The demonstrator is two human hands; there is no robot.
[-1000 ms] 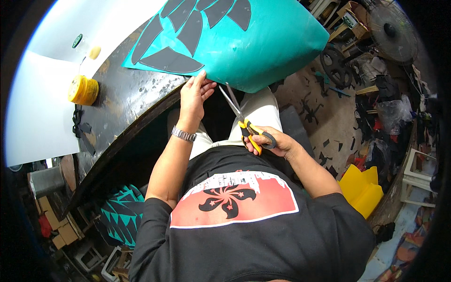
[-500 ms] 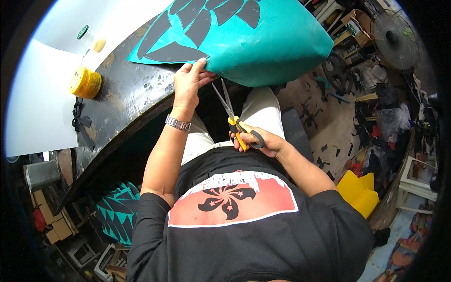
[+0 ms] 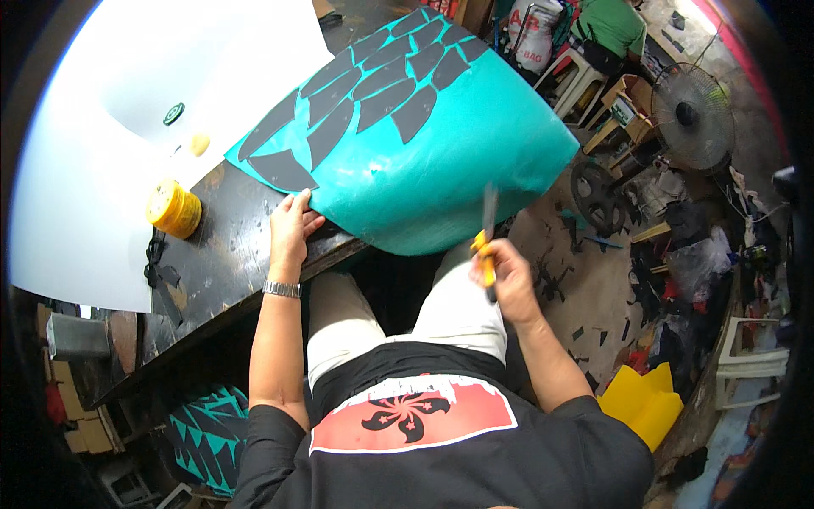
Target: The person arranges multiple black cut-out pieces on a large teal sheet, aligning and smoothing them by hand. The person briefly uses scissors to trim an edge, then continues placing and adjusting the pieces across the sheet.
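Along a teal sheet [image 3: 424,187], left fingers [image 3: 314,223] pinching its edge, right fingers [image 3: 505,251] clamped round scissors [image 3: 486,258] pointing forward

And there's the teal sheet [image 3: 458,170], smooth and broad, its near edge curving downward! Dark grey curved pieces [image 3: 381,79] crowd the sheet's left and far parts, slim teal gaps between them. Yellow-and-black scissors [image 3: 484,246] hang at the sheet's near right edge, blades blurred, pointing away across it!
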